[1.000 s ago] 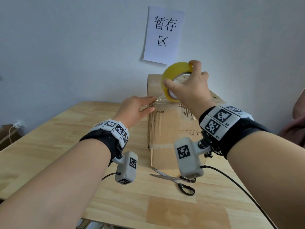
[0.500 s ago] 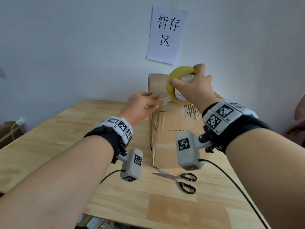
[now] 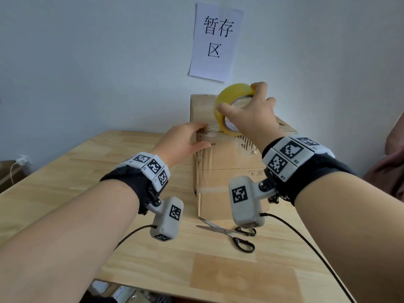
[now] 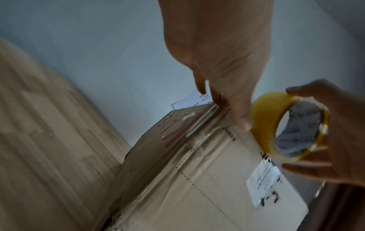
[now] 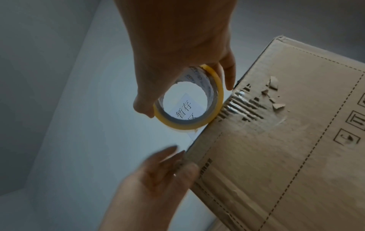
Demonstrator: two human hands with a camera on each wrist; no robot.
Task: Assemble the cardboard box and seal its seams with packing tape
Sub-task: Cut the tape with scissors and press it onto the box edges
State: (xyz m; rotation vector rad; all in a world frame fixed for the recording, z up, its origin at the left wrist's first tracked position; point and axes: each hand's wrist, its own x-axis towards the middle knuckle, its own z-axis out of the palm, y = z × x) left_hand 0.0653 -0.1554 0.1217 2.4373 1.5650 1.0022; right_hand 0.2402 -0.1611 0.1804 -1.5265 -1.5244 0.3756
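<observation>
A brown cardboard box (image 3: 229, 171) stands closed on the wooden table (image 3: 87, 171), against the wall. My right hand (image 3: 247, 112) grips a yellow roll of packing tape (image 3: 226, 101) on edge over the box's top front edge, thumb on the near rim and fingers over the top. A short clear strip of tape (image 3: 213, 129) runs left from the roll to the box's top left corner. My left hand (image 3: 196, 138) presses that strip down there, fingers over the top and thumb on the front face. The left wrist view shows the thumb (image 4: 241, 118) beside the roll (image 4: 264, 121).
Black-handled scissors (image 3: 231, 234) lie on the table just in front of the box. A paper sign (image 3: 216, 40) hangs on the wall above. Old tape and torn patches (image 5: 272, 93) mark the box's front. Someone's arm (image 3: 393, 154) shows at the right edge.
My left hand went from pinching the tape's free end beside the corner to lying flat over the box's corner. The roll stays over the top edge, shifted only slightly.
</observation>
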